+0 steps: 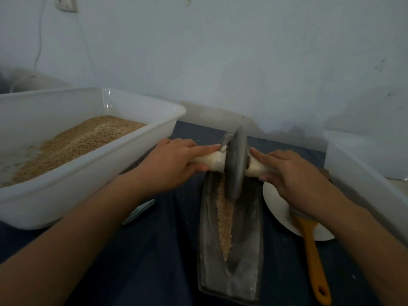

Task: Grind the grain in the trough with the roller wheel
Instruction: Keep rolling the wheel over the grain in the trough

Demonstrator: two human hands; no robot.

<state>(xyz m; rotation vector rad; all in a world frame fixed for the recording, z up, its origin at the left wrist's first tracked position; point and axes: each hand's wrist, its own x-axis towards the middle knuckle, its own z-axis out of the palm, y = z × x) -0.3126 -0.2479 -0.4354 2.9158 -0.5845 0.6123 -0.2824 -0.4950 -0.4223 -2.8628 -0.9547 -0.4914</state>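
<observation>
Two hands hold one pale handle that runs through the wheel [235, 164]. The left hand [171, 163] wraps its fingers round the left end of the handle [209, 161], with one finger laid straight along the top toward the wheel. The right hand [291, 172] curls round the right end, and its first finger also points along the handle toward the wheel. Both hands grip tight on the handle, one on each side.

The wheel is grey and round and stands on its edge. Its bottom edge sits down in the groove of the trough [234, 246], near the far end. The trough is long and grey and lies on a dark blue cloth [154, 261], pointing away from the person. A thin line of tan grain [225, 219] lies in the groove, from the wheel back toward the near end.

Just right of the trough is a white plate [276, 206]. A brush [312, 255] with a yellow handle lies with its head on the plate, and its handle points toward the person. On the left stands a big white tub [92, 180] with a heap of tan grain inside. Another white tub [362, 171] stands at the right edge. A small grey thing lies on the cloth by the left tub, partly hidden by the left arm.
</observation>
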